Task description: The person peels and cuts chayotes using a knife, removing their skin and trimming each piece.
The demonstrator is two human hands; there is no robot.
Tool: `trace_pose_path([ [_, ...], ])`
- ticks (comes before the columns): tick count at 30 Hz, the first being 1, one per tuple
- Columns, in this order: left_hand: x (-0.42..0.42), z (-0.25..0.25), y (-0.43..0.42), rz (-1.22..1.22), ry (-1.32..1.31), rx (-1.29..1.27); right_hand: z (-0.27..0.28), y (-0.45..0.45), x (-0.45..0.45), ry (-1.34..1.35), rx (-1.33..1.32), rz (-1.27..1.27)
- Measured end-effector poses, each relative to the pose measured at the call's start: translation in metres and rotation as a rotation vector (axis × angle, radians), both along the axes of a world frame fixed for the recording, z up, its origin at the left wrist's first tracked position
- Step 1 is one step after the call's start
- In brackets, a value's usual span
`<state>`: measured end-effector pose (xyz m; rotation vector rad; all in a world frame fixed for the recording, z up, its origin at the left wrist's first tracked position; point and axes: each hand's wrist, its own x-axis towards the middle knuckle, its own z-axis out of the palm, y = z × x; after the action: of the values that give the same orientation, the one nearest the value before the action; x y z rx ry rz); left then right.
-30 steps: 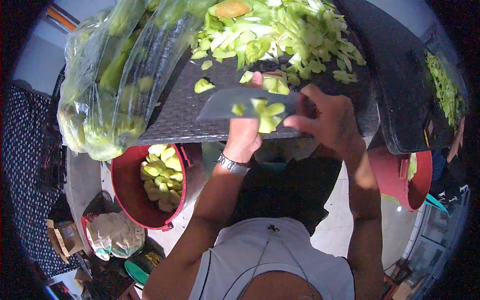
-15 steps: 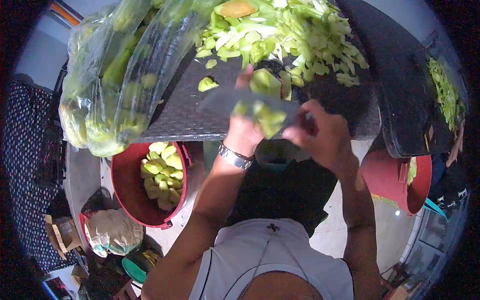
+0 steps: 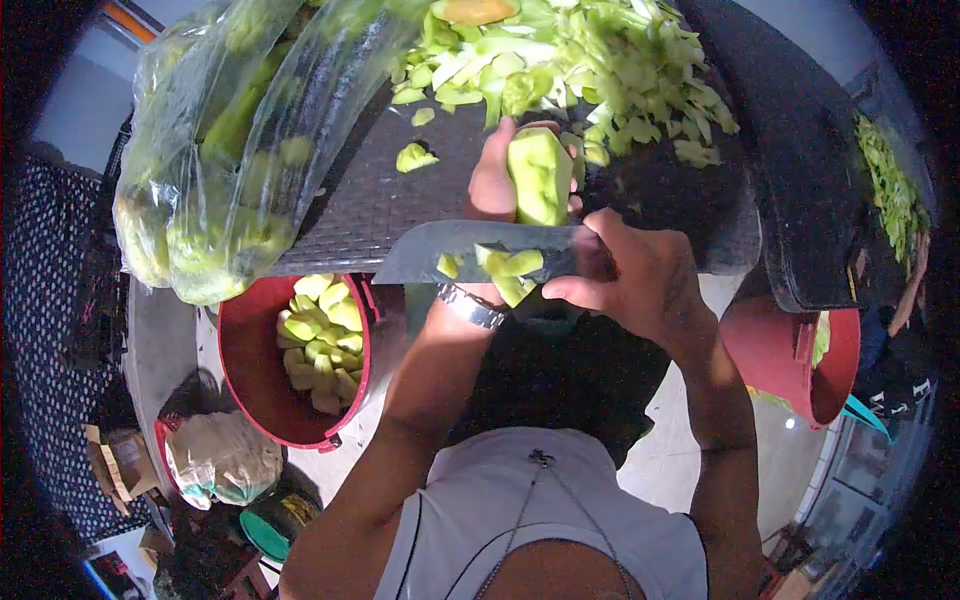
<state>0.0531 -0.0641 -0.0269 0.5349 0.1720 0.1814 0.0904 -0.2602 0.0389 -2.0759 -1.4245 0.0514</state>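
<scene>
My left hand (image 3: 491,180) is wrapped around a peeled, pale green chayote-like vegetable (image 3: 538,175), held upright over the table's near edge. My right hand (image 3: 645,270) grips the handle of a wide-bladed knife (image 3: 420,252). Its blade points left, just below the vegetable and above my left wrist. Several cut green pieces (image 3: 510,265) lie on the flat of the blade. Beyond my hands, a large heap of green peelings (image 3: 640,90) covers the back of the dark woven table (image 3: 370,220).
A clear plastic bag (image 3: 225,180) full of green produce sits at the table's left. Below it stands a red bucket (image 3: 245,390) holding peeled pieces. Another red bucket (image 3: 775,350) is at the right. A dark chair (image 3: 800,180) with shavings flanks the table.
The knife has come down toward me, its blade now level and in sharper view with pieces on it. The vegetable has turned more upright in my left hand.
</scene>
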Motion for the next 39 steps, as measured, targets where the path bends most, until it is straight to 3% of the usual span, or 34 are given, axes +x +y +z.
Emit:
trace_pose_path([
  [3,0.0,0.001,0.001,-0.036,-0.035,-0.025,-0.004,0.001,0.002,-0.026,0.014,0.007],
  [6,-0.005,0.015,-0.008,0.06,0.118,0.166,-0.004,0.003,0.007,-0.06,-0.02,-0.053],
  [8,-0.012,0.023,-0.024,0.066,0.07,-0.046,0.002,0.003,0.016,-0.067,-0.1,-0.14],
  [10,-0.018,0.026,-0.027,0.056,0.063,-0.008,-0.001,0.0,0.03,-0.066,-0.176,-0.221],
  [18,-0.005,0.019,-0.016,0.027,0.06,0.03,-0.002,0.0,0.017,0.18,-0.087,0.024],
  [21,-0.01,0.02,-0.021,0.112,0.105,0.127,-0.001,0.0,0.025,0.131,-0.105,0.003],
  [25,-0.014,0.029,-0.029,0.15,0.122,0.037,-0.005,0.001,0.027,0.033,-0.072,-0.022],
  [29,-0.024,0.023,-0.031,0.083,0.095,-0.056,-0.011,0.001,0.033,-0.091,-0.071,-0.179],
  [31,-0.029,0.024,-0.036,0.072,0.23,-0.017,-0.013,-0.001,0.042,-0.129,-0.115,-0.322],
  [34,-0.03,0.03,-0.039,0.048,0.275,0.004,-0.018,-0.003,0.054,0.01,-0.083,-0.327],
  [39,-0.02,0.023,-0.028,0.023,0.186,-0.098,-0.047,-0.01,0.073,0.175,0.138,-0.073],
])
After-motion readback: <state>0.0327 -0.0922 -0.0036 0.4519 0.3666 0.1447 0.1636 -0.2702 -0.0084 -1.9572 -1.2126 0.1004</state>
